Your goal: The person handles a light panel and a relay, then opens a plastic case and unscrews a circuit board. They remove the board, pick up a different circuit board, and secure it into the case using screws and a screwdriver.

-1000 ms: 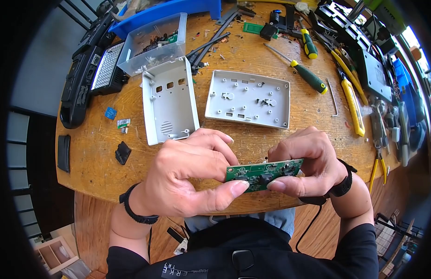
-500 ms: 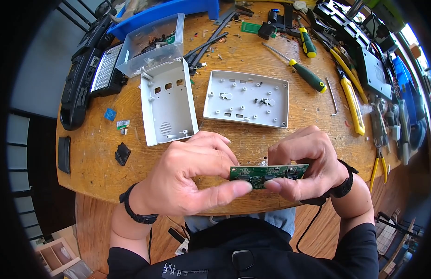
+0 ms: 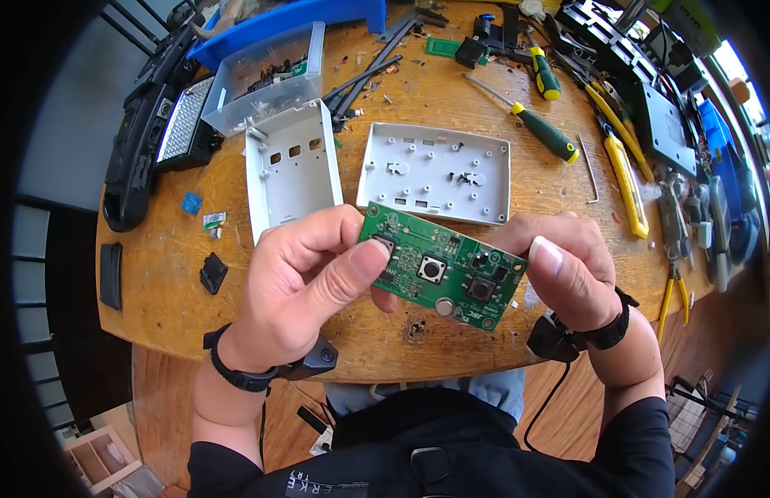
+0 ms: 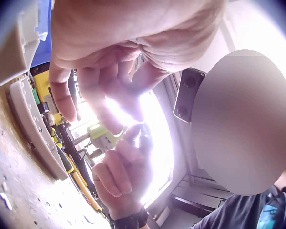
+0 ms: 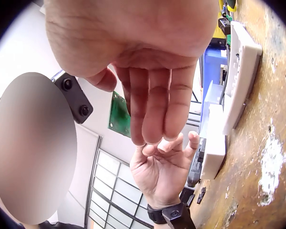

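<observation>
A green circuit board (image 3: 455,270) with square push buttons and a round silver part is held between both hands, its component face turned up to the head camera. My left hand (image 3: 298,286) pinches the left end, the thumb lying over a button there. At the right end, my right hand (image 3: 572,270) grips the upper corner with the thumb on the edge and the fingers behind. In the right wrist view, part of the board (image 5: 118,114) shows beside the right hand's fingers. Two white plastic housing halves, one (image 3: 295,183) left and one (image 3: 435,174) right, lie beyond the hands.
A clear plastic bin (image 3: 264,79) of scraps stands at the back left. Screwdrivers, one (image 3: 544,133) near the right housing half, a hex key (image 3: 588,170), a yellow-handled cutter (image 3: 625,187) and pliers (image 3: 674,282) lie to the right. Small scraps (image 3: 213,272) lie left.
The board has tilted from nearly edge-on to face up, and sits higher. My left thumb has moved onto the left end; my right thumb has shifted to the right edge.
</observation>
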Motion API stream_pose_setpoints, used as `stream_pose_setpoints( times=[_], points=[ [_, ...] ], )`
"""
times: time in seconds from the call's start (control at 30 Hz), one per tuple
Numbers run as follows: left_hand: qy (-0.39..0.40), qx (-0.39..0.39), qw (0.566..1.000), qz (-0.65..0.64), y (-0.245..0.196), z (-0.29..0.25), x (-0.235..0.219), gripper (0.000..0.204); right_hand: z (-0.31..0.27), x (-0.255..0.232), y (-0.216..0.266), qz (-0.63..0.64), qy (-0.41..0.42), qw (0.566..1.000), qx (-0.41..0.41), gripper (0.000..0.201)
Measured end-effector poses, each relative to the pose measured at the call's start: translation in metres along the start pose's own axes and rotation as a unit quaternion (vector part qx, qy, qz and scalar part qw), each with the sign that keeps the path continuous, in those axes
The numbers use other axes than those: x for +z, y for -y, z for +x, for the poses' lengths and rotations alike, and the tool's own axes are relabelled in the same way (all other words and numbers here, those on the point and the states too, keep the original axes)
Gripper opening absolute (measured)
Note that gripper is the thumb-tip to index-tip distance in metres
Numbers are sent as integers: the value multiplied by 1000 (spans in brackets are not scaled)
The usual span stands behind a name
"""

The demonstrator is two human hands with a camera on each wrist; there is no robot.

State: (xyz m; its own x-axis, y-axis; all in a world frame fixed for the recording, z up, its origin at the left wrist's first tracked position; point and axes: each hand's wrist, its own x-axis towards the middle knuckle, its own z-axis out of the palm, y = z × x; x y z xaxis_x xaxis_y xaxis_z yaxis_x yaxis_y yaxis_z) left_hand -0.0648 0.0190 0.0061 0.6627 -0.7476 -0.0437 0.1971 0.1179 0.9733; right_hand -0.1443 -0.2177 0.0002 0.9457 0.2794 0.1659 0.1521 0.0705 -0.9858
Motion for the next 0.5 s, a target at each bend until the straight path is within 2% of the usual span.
stream_pose_setpoints(
  times=[0.3, 0.43, 0.5],
  points=[
    [-39, 9, 999, 34, 0, 0, -2, 24, 1, 2, 0, -66, -27, 997, -27, 19],
    [-55, 20, 997, 43, 0, -1, -2, 23, 2, 4, 0, -63, -30, 998, -6, 18],
    [-55, 27, 997, 45, 1, -1, -2, 22, 2, 3, -3, -99, -23, 994, -31, 17]
  ],
)
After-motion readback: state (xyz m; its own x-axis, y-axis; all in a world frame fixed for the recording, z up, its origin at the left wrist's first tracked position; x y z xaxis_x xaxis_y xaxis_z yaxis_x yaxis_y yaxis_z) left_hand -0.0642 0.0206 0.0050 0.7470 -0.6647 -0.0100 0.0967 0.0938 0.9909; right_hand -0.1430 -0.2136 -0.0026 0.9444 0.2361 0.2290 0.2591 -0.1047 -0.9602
